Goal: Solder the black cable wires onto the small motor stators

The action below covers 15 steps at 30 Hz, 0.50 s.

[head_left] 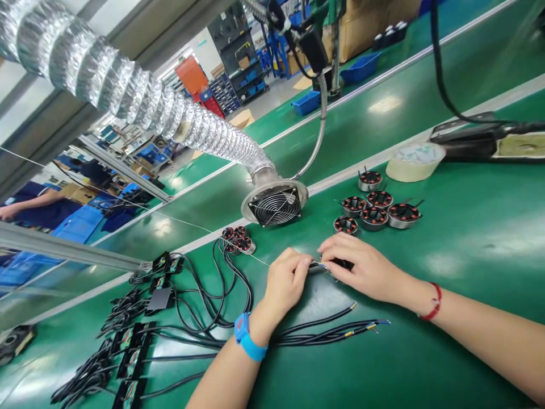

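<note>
Glossy green mat (447, 341), crinkled foil duct (128, 96), rubbery black cables (204, 307)

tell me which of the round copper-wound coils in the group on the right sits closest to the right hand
The coil at the near-left corner of the group, just beyond the right hand. The other coils lie farther back, toward the tape roll.

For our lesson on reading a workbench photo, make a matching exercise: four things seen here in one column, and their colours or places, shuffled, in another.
Things:
1. wristband
2. wrist cord
3. tape roll
4. extraction fan

Descriptions:
A. red, on the right hand's wrist
B. at the end of the silver duct
C. blue, on the left hand's wrist
D. pale, beyond the wound coils

Pairs: 1-C, 2-A, 3-D, 4-B
</note>
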Each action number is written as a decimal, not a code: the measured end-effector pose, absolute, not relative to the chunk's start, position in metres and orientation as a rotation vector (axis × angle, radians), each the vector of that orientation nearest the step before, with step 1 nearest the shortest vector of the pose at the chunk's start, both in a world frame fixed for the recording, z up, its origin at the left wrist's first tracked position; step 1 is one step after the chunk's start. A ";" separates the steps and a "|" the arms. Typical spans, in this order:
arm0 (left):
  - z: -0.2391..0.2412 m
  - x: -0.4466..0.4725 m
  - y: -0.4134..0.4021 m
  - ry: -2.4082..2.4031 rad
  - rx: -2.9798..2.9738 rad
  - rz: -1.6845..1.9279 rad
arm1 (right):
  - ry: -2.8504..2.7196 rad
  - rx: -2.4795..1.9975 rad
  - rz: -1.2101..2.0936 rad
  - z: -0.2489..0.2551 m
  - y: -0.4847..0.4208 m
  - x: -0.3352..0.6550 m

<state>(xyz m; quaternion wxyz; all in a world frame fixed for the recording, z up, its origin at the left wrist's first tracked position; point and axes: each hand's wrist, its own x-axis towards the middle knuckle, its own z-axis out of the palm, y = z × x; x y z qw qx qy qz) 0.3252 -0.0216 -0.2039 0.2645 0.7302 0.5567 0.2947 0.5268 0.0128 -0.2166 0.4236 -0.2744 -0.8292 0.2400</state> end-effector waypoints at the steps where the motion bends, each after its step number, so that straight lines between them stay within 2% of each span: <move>1: -0.204 0.325 -0.021 1.521 1.975 0.790 | -2.082 -0.688 0.590 -0.216 0.012 0.527; 12: -0.201 0.328 -0.023 1.478 2.056 0.859 | -2.086 -0.630 0.450 -0.216 0.012 0.526; 15: -0.197 0.332 -0.022 1.375 1.783 0.838 | -2.106 -0.646 0.421 -0.214 0.010 0.526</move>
